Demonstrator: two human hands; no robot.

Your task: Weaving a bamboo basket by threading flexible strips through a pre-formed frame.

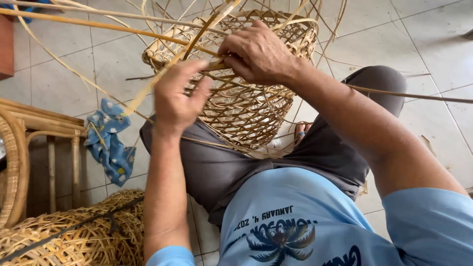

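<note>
Basket: the half-woven rattan basket (246, 106) rests on your lap, tipped on its side with the open rim facing away from you, its lattice wall between your knees.
Left hand: your left hand (176, 96) sits at the near-left edge of the basket rim, fingers curled together and pinched on a flat pale rattan strip (148, 91) that runs up and to the right across the rim.
Right hand: your right hand (257, 53) lies on top of the rim, knuckles up, fingers folded down and clamped on the weave and a thin cane (98, 24) that runs off to the upper left.
Loose strands: many uncut ends fan out from the rim toward the top of the view; one long strand (414, 95) crosses your right forearm and reaches to the right edge.
Floor: pale grey tiles (433, 44) lie under and around you.
Cloth: a blue patterned cloth (111, 148) lies crumpled on the floor just left of your left knee.
Left side: a rattan chair frame (44, 128) stands at the left edge; below it, a finished woven basket (74, 236) lies beside your left elbow.
</note>
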